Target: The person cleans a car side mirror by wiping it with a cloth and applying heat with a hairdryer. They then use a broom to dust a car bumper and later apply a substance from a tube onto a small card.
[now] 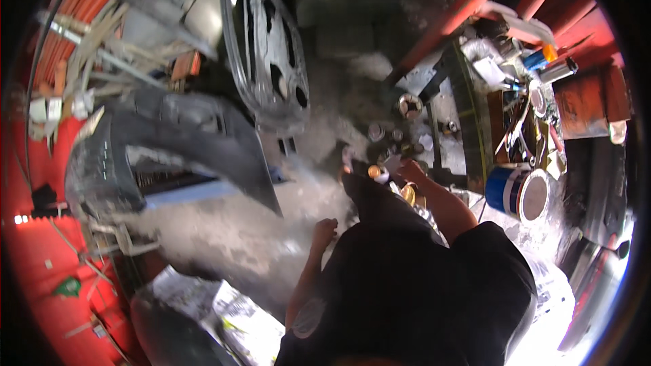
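Note:
My right hand [411, 171] reaches forward over a cluster of cans and jars, its fingers closed on a small pale flat piece [392, 163] whose kind I cannot make out. Just beside it stand an open tin with a golden rim [374, 172] and another golden tin [407, 194], partly behind my forearm. Lower and to the left, my left hand [325, 232] hangs over the concrete floor with its fingers curled in. Whether anything lies inside that hand is hidden.
A dark car bumper [196, 137] lies at left, with a stripped door shell [271, 54] beyond it. A red post [461, 10] slants across the upper right. The right-hand bench carries a blue-and-white bucket [519, 193] and scattered tools. A plastic-wrapped bundle [230, 312] sits at lower left.

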A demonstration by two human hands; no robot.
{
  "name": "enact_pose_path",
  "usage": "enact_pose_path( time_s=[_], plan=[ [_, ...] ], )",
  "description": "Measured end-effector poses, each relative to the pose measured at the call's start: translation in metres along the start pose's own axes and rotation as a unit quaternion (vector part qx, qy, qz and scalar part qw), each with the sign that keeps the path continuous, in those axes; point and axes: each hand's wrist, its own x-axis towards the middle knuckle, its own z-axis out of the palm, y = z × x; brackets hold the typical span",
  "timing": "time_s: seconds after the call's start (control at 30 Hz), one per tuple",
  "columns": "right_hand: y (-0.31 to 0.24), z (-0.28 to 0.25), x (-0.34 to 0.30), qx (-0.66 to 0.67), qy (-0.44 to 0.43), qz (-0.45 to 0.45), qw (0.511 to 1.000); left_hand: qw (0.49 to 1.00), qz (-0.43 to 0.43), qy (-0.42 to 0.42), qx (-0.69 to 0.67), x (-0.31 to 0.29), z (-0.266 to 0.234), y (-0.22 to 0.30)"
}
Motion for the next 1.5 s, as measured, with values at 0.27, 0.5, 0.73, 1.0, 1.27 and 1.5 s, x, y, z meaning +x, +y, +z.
enact_pose_path(
  time_s=[0.27, 0.5, 0.73, 1.0, 1.27, 1.5],
  plan=[
    [-0.224, -0.096, 0.073, -0.151, 0.145, -0.391, 0.896, 0.913, -0.075, -0.191, -0.352, 0.165, -0.1, 0.277],
    [-0.337, -0.149, 0.082, -0.141, 0.176, -0.446, 0.866, 0.909, -0.024, -0.285, -0.305, 0.264, -0.138, 0.409],
    [-0.367, -0.227, 0.168, -0.006, 0.385, -0.299, 0.873, 0.909, -0.016, -0.359, -0.21, 0.386, -0.134, 0.562],
    [-0.379, -0.328, 0.239, 0.615, 0.169, -0.05, 0.768, 0.935, -0.015, -0.342, -0.092, 0.497, -0.096, 0.725],
    [-0.321, -0.385, 0.349, 0.314, 0.305, -0.144, 0.888, 0.902, 0.079, -0.401, 0.136, 0.623, -0.018, 0.777],
    [-0.29, -0.438, 0.363, 0.439, 0.261, 0.133, 0.849, 0.8, 0.325, -0.243, 0.441, 0.732, 0.04, 0.883]
  ],
)
